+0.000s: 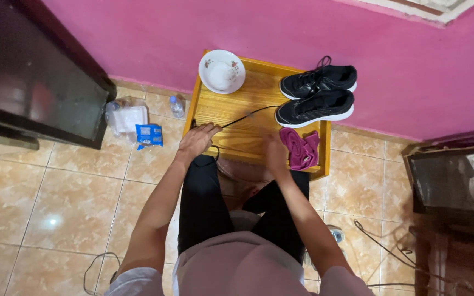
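A thin black shoelace (248,115) ran taut across the low yellow wooden desk (259,87), from the nearer black sneaker with a white sole (315,108) at the desk's right edge to the left hand (197,141) at its near left corner. That hand's grip was clenched on the lace's end, seemingly pulling it straight out of the shoe (a loose loop dangled below the fist). The right hand (275,153) hovered over the near edge, blurred, so I cannot tell whether its grip was closed or released. Just beside it lay a crumpled magenta cloth (301,148). The second black sneaker (319,80) sat at the far right corner, and a white floral bowl (221,71) at the far left corner.
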